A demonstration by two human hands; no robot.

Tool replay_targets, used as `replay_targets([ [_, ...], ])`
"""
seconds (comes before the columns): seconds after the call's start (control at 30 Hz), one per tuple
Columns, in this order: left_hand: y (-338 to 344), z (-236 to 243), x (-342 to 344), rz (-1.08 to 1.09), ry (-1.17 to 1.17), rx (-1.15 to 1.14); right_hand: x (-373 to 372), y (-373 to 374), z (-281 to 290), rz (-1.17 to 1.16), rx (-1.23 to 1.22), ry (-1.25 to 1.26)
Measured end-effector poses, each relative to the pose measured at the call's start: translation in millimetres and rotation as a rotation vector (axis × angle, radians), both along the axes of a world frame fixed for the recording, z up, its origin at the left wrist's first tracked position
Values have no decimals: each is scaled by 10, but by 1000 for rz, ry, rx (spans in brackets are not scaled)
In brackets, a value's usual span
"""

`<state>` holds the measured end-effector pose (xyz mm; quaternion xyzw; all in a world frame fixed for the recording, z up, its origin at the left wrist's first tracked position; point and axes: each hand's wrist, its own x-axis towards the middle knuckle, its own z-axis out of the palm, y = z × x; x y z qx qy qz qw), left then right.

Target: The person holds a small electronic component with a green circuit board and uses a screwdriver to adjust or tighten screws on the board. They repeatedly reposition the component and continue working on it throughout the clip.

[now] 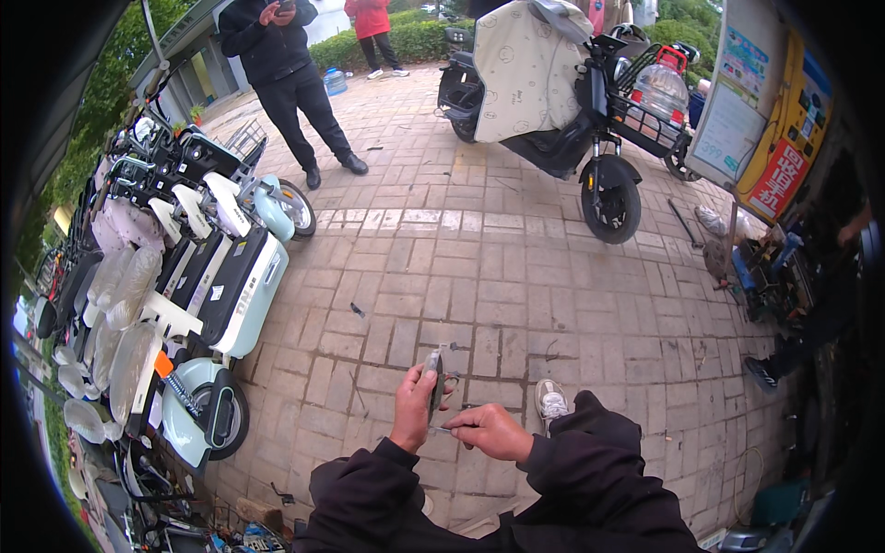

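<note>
My left hand (411, 411) is closed around a dark, flat, elongated part (434, 376), held upright above the paving. The part has a pale upper end, and its exact kind is too small to make out. Close by on the right, my right hand (495, 432) pinches a thin metal piece (442, 429) between thumb and forefinger. That piece points left, toward the lower end of the dark part and the heel of my left hand; I cannot tell whether they touch. The thin piece's other end is hidden in my right fingers.
Pale scooters (235, 290) stand in a row at left. A black scooter (604, 198) with a cream cover is parked ahead. One person (286, 74) in dark clothes stands far left, another (371, 28) in red behind. Tools and parts (770, 272) lie at right beside someone's dark-clothed leg.
</note>
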<state>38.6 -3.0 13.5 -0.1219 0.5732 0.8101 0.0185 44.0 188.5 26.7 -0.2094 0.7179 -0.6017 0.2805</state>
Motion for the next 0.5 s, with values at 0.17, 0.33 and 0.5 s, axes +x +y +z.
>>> replay_targets([
  [0.17, 8, 14, -5, 7, 1, -11, -4, -2, -1, -2, -5, 0],
  [0.33, 10, 6, -1, 11, -16, -17, -7, 7, 4, 3, -4, 5],
  [0.5, 8, 0, 6, 5, -3, -11, -6, 10, -8, 2, 4, -8],
])
